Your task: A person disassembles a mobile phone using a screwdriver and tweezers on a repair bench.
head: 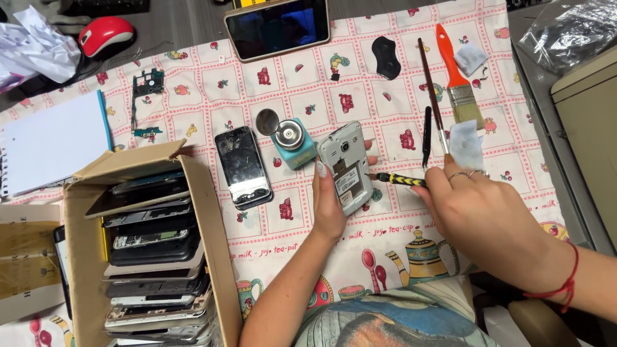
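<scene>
Head view, first speaker: What was nearest the camera?

Second speaker: The person's forearms came up from the bottom edge. The right hand (479, 205), a red cord at its wrist, was closed around a small screwdriver (400, 180) with a black and yellow handle, its tip aimed left at the side of a phone (346, 168).

First: And the phone?

Second: It sat near the middle of the patterned cloth (385, 247), back cover off, tilted up on its edge. The left hand (329, 205) was wrapped around its lower part, thumb on the near side, seemingly to brace it so the driver's tip would not slip.

First: What lay to the left?

Second: A cardboard box (87, 257) stood open, stacked with phones and phone shells, within reach of the left arm. Just beyond it a cracked phone (243, 167) lay flat, and beside that a small blue block with a round metal top (294, 142).

First: Farther out?

Second: Right of the held phone lay black tweezers (427, 136), a thin brush (432, 90) and an orange-handled paintbrush (457, 74), lined up on the side of the tool hand. A circuit board (145, 90) lay at the far left of the cloth, a larger phone (277, 27) at its far edge, and a red mouse (106, 33) on the desk beyond.
</scene>
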